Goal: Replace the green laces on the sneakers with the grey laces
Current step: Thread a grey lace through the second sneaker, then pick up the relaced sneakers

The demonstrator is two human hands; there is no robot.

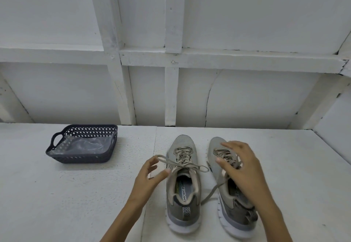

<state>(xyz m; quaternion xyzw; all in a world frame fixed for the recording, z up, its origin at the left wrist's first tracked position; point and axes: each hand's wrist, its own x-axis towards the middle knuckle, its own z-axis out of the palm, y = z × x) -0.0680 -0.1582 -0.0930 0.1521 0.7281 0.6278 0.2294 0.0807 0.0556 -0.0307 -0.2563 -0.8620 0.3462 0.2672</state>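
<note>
Two grey-green sneakers stand side by side on the white table, toes pointing away from me. The left sneaker point(183, 184) has its green lace point(190, 166) tied in a bow. My left hand point(150, 175) pinches the bow's left loop between thumb and index finger. My right hand point(241, 167) hovers over the tongue of the right sneaker point(229, 209) with fingers spread, covering most of its lacing. A loose end of that shoe's lace point(210, 192) trails down between the two shoes.
A dark perforated basket point(106, 156) with handles stands at the back left of the table and holds a clear plastic bag point(85, 145). A white framed wall rises right behind the table point(76, 194).
</note>
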